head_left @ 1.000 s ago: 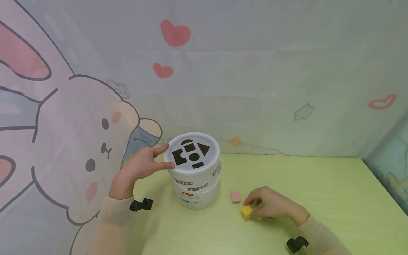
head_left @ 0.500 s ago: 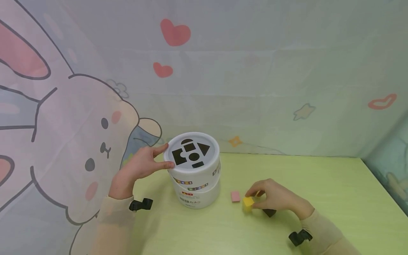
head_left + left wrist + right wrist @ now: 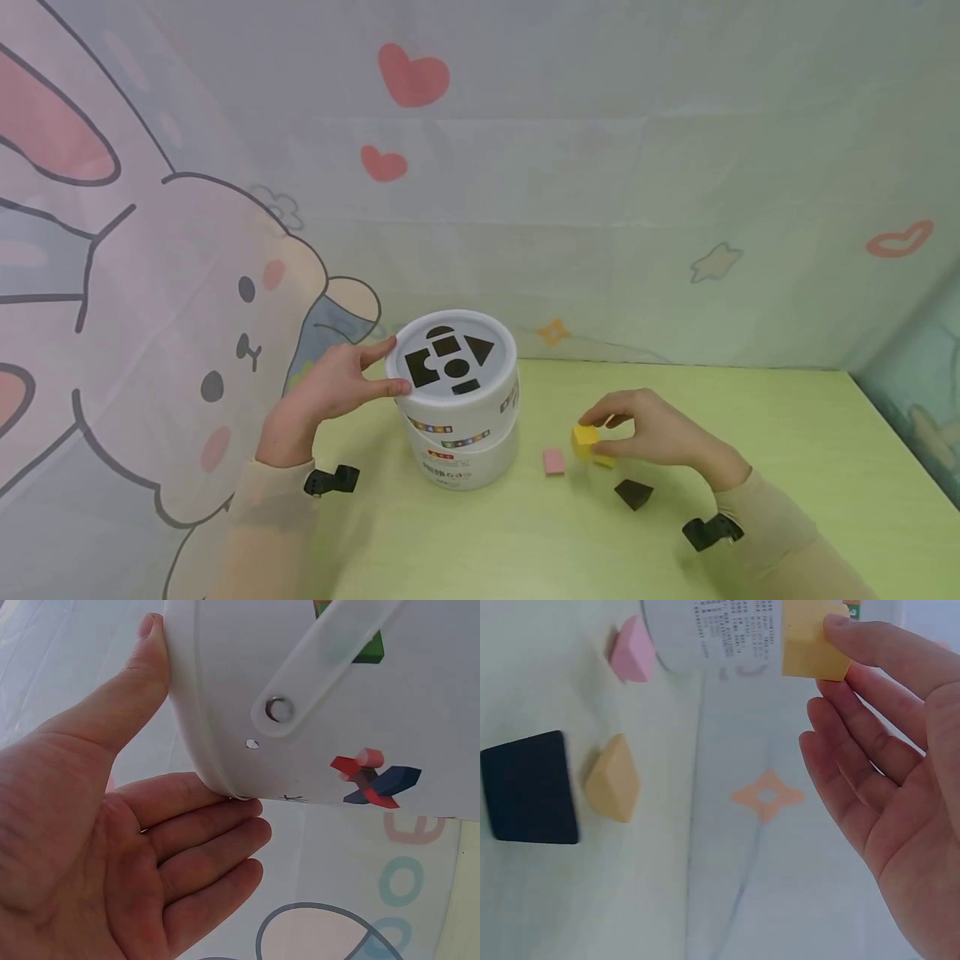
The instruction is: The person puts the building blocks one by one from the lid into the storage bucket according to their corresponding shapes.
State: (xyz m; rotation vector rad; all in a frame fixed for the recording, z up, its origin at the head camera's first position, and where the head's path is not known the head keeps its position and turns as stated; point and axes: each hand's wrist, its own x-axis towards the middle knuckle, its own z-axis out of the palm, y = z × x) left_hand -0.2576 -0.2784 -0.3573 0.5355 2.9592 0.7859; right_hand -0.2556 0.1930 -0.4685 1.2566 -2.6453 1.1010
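Observation:
A white bucket (image 3: 459, 454) has a lid (image 3: 397, 358) with cut-out holes of several shapes, among them a triangle, a square and a circle. My left hand (image 3: 336, 385) rests on the rim at its left side, thumb and straight fingers spread along the edge; the left wrist view shows the thumb at the lid edge. Between thumb and fingertips my right hand (image 3: 656, 429) pinches a yellow block (image 3: 814, 641), raised above the table to the right of the bucket. Below that hand lie a second yellow block (image 3: 615, 780) and a dark block (image 3: 634, 493).
A pink block (image 3: 553, 462) lies on the light green table (image 3: 750, 467) close to the bucket's right side. Behind the table hangs a cloth (image 3: 570, 167) printed with hearts and a big rabbit. White carrying handle (image 3: 315, 675) hangs against the bucket's side.
My right hand has lifted the yellow block and moved it away from me, up off the table. This uncovers the dark block and another yellow block. The left hand has stayed at the rim.

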